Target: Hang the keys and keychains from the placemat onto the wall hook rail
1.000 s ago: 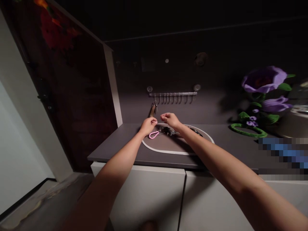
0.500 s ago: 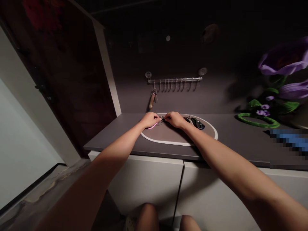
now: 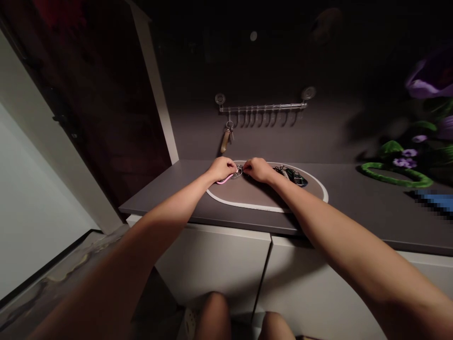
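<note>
Over the left part of an oval mat with a white rim (image 3: 247,206), my left hand (image 3: 222,169) is closed on a keyring with a pink strap (image 3: 224,181). Metal rings (image 3: 238,173) show between my two hands. My right hand (image 3: 258,170) is pinched beside the rings, its fingertips close to them; what it grips is too small to make out. Just right of that hand, a bunch of dark keys and keyrings (image 3: 293,175) lies on the mat.
A clear rail with hooks (image 3: 264,107) is fixed to the wall, and a key with a tan fob (image 3: 225,140) hangs at its left end. To the right stand purple flowers (image 3: 406,158) and a green ring (image 3: 396,180). A dark door (image 3: 106,118) is at left.
The view has shifted slightly, moving the rail and the flowers in the picture. More of the metal rings now shows between my hands, which remain close together.
</note>
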Tool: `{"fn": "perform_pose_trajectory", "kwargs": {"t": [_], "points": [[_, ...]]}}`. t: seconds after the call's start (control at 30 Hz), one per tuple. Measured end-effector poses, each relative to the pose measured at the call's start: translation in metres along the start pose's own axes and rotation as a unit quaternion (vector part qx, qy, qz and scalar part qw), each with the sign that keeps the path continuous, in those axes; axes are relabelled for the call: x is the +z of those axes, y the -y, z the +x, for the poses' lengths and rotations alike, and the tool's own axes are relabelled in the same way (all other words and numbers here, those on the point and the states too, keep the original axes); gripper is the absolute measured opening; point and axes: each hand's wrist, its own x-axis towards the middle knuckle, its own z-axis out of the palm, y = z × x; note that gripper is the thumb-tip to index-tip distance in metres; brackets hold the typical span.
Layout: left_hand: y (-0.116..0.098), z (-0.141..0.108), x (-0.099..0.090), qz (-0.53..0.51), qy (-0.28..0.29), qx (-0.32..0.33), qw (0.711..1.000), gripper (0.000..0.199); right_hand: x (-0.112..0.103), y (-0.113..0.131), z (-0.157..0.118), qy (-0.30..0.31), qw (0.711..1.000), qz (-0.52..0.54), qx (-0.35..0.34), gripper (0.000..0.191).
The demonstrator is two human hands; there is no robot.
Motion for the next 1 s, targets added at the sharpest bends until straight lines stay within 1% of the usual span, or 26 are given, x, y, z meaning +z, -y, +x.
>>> {"fn": "perform_pose_trajectory", "kwargs": {"t": [0.1,0.2,0.4,0.57,0.63,0.77,0.9,1.0], "points": [[0.001,0.000,-0.001,-0.005,0.008,0.007,1.000,0.014,-0.002,0.002,-0.001,0.010,1.000,-0.008,-0.002,0.020],[0.001,0.002,-0.002,-0.004,0.023,0.028,0.999,0.014,-0.004,0.004,-0.002,0.012,1.000,-0.013,-0.002,0.020],[-0.008,0.000,-0.010,0.000,0.006,0.057,0.998,0.012,-0.003,0.004,-0.002,0.001,0.999,0.032,0.004,0.017],[-0.011,-0.002,-0.013,-0.060,-0.026,0.027,0.997,0.011,-0.003,0.006,-0.002,-0.021,0.998,0.063,0.012,0.019],[-0.009,-0.001,-0.012,-0.097,-0.037,0.018,0.994,0.011,-0.003,0.008,-0.002,-0.036,0.994,0.101,0.015,0.019],[-0.003,0.003,-0.007,-0.194,-0.059,-0.010,0.979,0.011,0.000,0.009,0.000,-0.078,0.972,0.222,0.018,0.018],[-0.005,0.004,-0.006,-0.295,-0.079,-0.044,0.951,0.012,0.004,0.009,0.004,-0.094,0.930,0.354,0.001,0.019],[-0.009,0.003,-0.008,-0.355,-0.084,-0.050,0.930,0.014,0.004,0.010,0.004,-0.099,0.903,0.418,-0.013,0.017]]}}
